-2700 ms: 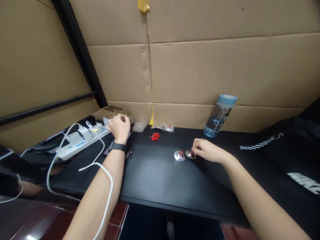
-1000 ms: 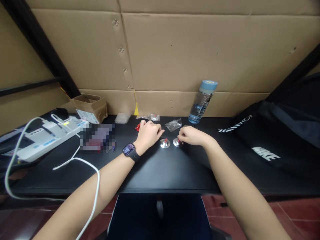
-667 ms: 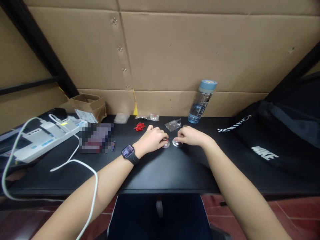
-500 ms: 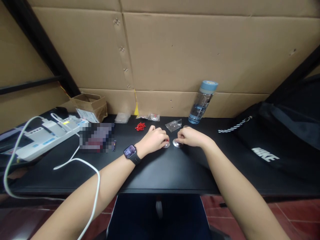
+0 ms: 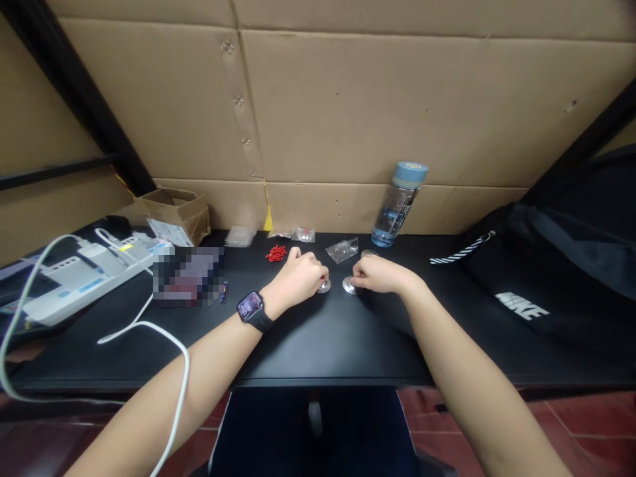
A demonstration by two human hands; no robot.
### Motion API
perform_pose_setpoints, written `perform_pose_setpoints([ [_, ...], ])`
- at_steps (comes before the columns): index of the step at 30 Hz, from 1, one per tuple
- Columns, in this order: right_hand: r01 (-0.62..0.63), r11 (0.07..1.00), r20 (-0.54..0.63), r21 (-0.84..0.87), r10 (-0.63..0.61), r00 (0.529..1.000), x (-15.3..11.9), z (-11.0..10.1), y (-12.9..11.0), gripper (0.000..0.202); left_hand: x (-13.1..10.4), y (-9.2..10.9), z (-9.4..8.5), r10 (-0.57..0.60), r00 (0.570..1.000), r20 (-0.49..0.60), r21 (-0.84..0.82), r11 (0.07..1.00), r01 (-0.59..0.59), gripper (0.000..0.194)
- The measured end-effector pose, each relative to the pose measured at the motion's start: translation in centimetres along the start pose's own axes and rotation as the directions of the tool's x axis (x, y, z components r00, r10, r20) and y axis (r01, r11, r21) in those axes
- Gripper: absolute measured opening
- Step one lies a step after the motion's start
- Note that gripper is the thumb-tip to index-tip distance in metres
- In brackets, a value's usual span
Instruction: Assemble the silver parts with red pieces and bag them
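Observation:
My left hand (image 5: 301,281), with a dark smartwatch on its wrist, is closed over a small shiny round disc (image 5: 324,287) that looks like a clear suction cup. Its fingers cover most of that piece. A matching disc (image 5: 350,286) lies under the pinched fingertips of my right hand (image 5: 378,274), a short gap to the right of the first. Both discs are at the table surface. Just behind my right hand another round clear piece (image 5: 368,253) shows in part. Beyond my left hand sits a small heap of red plastic pieces (image 5: 276,254).
A crumpled clear bag (image 5: 342,250) and a blue-lidded water bottle (image 5: 399,204) stand behind my hands. Small clear packets (image 5: 303,234) lie along the cardboard wall. To the left are a cardboard box (image 5: 173,213) and a power strip (image 5: 94,281); a black bag (image 5: 541,285) lies right.
The gap between the two discs has widened a little, with my left hand shifting left. Both hands keep their closed grip. The whole view has drifted slightly.

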State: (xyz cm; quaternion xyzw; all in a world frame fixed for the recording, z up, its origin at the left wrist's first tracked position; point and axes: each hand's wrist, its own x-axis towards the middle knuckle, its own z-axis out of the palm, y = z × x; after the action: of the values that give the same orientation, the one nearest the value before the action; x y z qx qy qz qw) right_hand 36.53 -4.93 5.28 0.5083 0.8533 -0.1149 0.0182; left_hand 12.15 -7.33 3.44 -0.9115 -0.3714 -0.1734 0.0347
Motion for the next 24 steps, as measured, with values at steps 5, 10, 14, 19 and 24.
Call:
perform_pose_setpoints([
  [5,0.096,0.995,-0.083,0.021,-0.094,0.992,0.1,-0.1,-0.1,0.027,0.0,0.1,-0.1,-0.023,0.999,-0.042,0.000,1.000,0.023,0.020],
  [10,0.193,0.968,-0.230,0.163,-0.153,0.961,0.0,-0.4,-0.7,0.025,0.2,0.3,-0.3,-0.123,0.979,-0.162,-0.087,0.990,0.110,0.016],
  [14,0.208,0.904,-0.283,0.375,-0.103,0.954,0.1,-0.5,-1.0,0.030,0.2,0.5,-0.9,-0.281,0.914,-0.291,-0.241,0.947,0.214,0.013],
  [19,0.284,0.637,-0.334,0.717,-0.045,0.942,0.5,-0.1,-2.1,0.035,0.2,0.3,-1.0,-0.458,0.805,-0.376,-0.511,0.828,0.232,0.013],
  [24,0.290,0.506,-0.336,0.812,-0.001,0.942,1.3,1.0,-3.2,0.035,0.3,0.2,-0.5,-0.433,0.848,-0.306,-0.544,0.810,0.217,0.010],
])
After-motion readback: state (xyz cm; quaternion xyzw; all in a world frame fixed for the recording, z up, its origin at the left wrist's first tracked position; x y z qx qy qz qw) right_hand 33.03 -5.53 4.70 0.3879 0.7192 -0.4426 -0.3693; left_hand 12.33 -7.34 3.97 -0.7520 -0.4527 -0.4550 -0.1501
